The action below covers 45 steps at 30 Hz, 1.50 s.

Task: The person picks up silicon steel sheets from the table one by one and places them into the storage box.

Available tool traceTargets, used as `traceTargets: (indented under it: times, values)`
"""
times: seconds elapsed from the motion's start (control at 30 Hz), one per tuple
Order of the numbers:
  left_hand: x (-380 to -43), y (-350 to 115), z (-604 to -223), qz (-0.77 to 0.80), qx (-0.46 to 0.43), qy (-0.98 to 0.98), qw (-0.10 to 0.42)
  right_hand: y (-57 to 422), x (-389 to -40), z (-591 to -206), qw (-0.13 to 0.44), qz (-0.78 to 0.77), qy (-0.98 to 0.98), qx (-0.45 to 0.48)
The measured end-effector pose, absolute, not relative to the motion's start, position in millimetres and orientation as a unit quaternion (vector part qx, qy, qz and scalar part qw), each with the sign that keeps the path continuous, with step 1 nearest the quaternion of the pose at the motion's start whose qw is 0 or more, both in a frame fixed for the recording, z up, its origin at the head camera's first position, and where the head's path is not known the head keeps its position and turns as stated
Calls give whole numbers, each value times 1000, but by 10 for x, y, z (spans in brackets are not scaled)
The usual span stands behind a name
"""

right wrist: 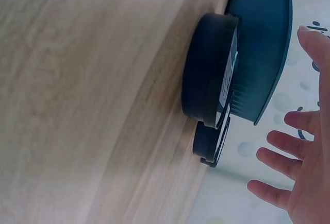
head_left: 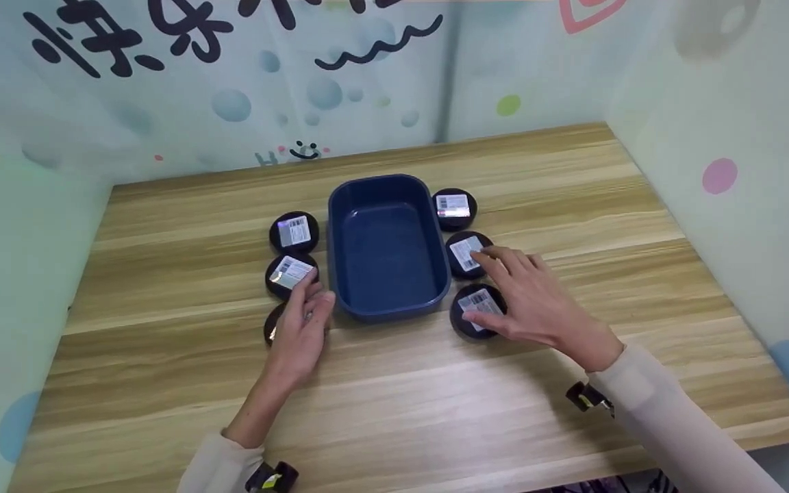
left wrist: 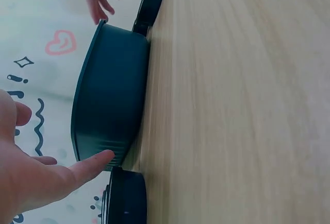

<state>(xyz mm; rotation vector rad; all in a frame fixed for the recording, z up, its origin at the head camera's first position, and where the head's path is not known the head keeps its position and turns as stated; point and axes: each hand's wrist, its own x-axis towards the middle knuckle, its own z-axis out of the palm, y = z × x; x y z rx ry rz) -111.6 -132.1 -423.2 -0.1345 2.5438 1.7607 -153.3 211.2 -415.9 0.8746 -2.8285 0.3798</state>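
A dark blue rectangular tub (head_left: pixel 387 246) stands at the middle of the table, with round black containers along both long sides, their tops bearing white barcode labels. My left hand (head_left: pixel 302 335) is over the left row, largely covering the nearest container (head_left: pixel 271 320); its fingertips reach the labelled middle one (head_left: pixel 285 282). On the other side, my right hand (head_left: pixel 535 301) spreads its fingers above the near container (head_left: pixel 461 327) and the middle one (head_left: pixel 458 243). In the right wrist view, those fingers (right wrist: pixel 286 162) stand apart from the container (right wrist: pixel 209 69). Neither hand grips anything.
Farther back are a left container (head_left: pixel 294 233) and a right one (head_left: pixel 455 208). The wooden table (head_left: pixel 161 383) meets a printed cloth (head_left: pixel 381 116) behind and pale walls at both sides. Small black devices are strapped at both wrists.
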Motion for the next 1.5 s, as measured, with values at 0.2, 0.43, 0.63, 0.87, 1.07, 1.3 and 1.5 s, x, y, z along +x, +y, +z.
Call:
traceTargets:
  times: [0.2, 0.43, 0.63, 0.87, 1.07, 1.3, 1.5]
  values:
    - [-1119, -1260, -4275, 607, -57, 791, 43, 2081, -1519, -4178, 76, 128, -944, 294]
    - [-1139, -1219, -4332, 628, -61, 773, 60, 2054, -1487, -4220, 61, 120, -946, 295]
    - [-1158, -1192, -4351, 634, -64, 768, 63, 2033, -1466, -4239, 60, 118, -944, 301]
    - [-1176, -1172, -4358, 632, -63, 769, 66, 2022, -1456, -4268, 75, 114, -938, 319]
    - [-1201, -1159, -4376, 652, -64, 752, 75, 2009, -1458, -4292, 72, 113, -939, 318]
    - [-1221, -1147, -4390, 652, -64, 750, 89, 1997, -1459, -4329, 63, 106, -940, 317]
    - [-1247, -1139, -4406, 661, -58, 742, 96, 1996, -1452, -4348, 40, 108, -945, 306]
